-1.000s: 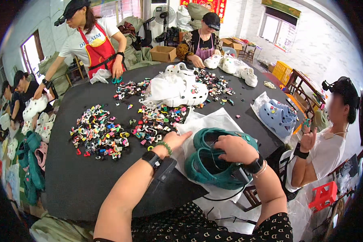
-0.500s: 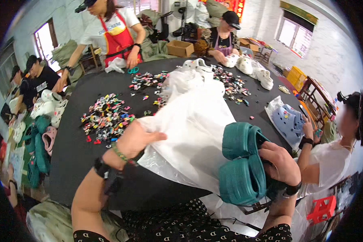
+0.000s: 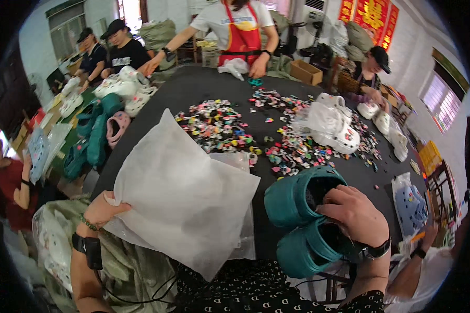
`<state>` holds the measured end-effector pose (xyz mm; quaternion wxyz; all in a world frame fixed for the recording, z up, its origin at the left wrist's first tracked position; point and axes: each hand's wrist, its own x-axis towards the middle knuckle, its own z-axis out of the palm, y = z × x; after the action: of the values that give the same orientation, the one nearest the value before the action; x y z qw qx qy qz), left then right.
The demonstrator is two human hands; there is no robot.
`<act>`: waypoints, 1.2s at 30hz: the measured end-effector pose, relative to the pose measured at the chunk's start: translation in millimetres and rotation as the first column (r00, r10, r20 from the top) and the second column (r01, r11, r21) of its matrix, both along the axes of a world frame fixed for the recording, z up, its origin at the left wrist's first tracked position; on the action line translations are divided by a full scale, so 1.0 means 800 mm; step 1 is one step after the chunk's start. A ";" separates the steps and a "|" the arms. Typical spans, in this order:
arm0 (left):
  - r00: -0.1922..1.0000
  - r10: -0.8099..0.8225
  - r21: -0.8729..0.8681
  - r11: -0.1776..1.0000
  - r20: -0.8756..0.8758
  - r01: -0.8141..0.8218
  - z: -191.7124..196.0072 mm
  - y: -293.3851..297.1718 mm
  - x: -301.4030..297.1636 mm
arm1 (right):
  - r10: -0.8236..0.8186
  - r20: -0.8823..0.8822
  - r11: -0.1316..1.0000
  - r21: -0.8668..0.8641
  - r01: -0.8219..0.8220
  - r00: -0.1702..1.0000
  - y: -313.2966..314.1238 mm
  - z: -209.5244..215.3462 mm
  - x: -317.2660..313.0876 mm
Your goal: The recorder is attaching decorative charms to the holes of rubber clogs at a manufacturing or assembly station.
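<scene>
Your left hand [image 3: 103, 211] pinches one corner of a white non-woven bag [image 3: 183, 195], fingers closed on the fabric, so the bag hangs flat and slanted above the near edge of the desk [image 3: 193, 91] w/ its far corner pointing up. Held that way it stays off the surface and free to handle.

Your right hand [image 3: 356, 215] is clamped on a pair of teal clogs [image 3: 303, 221]: fingers hooked into the openings, both shoes squeezed together side by side, toes pointing left toward the bag. One grip carries both at once. The pair sits low right, just beside the bag's right edge, not touching it as far as I can tell.

Under the bag lies a stack of more white bags [image 3: 240, 208], partly hidden. Mid-desk: a wide scatter of small coloured charms [image 3: 219, 125], spread out prob. so they're easy to pick from. Right of that, white clogs in a clear plastic bag [image 3: 331, 125]. Far left, a heap of teal, pink and white clogs [image 3: 102, 128].

Other people work round the desk: one in a red apron [image 3: 240, 34] at the far side, two in black caps at far left, another at far right.
</scene>
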<state>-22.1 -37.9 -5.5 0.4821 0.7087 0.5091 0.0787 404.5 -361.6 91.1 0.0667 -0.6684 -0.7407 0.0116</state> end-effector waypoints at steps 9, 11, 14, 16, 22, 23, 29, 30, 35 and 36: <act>0.950 0.159 0.479 0.878 -0.270 -0.011 -0.039 -0.012 -0.139 | 0.405 0.222 0.911 -0.016 -0.412 0.887 0.143 -0.030 -0.076; 0.945 0.319 0.152 0.939 -0.066 -0.307 -0.039 -0.011 -0.124 | 0.450 0.235 0.891 -0.050 -0.451 0.862 0.160 -0.039 -0.096; 0.988 0.093 0.758 0.634 0.126 -0.156 -0.172 0.021 -0.226 | 0.556 0.200 0.830 -0.070 -0.554 0.807 0.176 -0.072 -0.103; 0.993 0.088 0.772 0.625 0.076 -0.115 -0.173 0.018 -0.229 | 0.615 0.211 0.788 -0.134 -0.601 0.760 0.188 -0.089 -0.109; 0.916 0.401 0.543 0.766 0.017 -0.345 -0.094 0.015 -0.143 | 0.512 0.029 0.859 -0.052 -0.510 0.859 0.181 -0.105 -0.114; 0.742 0.365 0.195 0.813 0.562 -0.548 -0.088 0.022 -0.136 | 0.512 0.032 0.859 -0.045 -0.510 0.859 0.176 -0.101 -0.117; -0.301 0.148 -0.297 0.783 0.942 -0.546 0.040 0.081 -0.096 | 0.255 -0.188 0.967 0.072 -0.246 0.948 0.144 -0.114 -0.121; 0.061 -0.034 0.069 0.572 0.998 -0.818 0.053 0.091 -0.154 | 0.305 -0.210 0.952 0.097 -0.291 0.929 0.139 -0.114 -0.124; -0.378 -0.316 -0.051 0.706 0.870 -0.707 0.117 0.246 -0.149 | 0.106 -0.166 0.991 0.104 -0.089 0.980 0.115 -0.133 -0.117; -0.429 -0.418 -0.044 0.673 0.801 -0.739 0.119 0.264 -0.146 | 0.094 -0.185 0.990 0.122 -0.072 0.978 0.115 -0.138 -0.117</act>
<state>-139.2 173.4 89.6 0.3468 0.2884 -0.0779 0.8891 310.6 -269.3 -19.5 0.1748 -0.6279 -0.7576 0.0358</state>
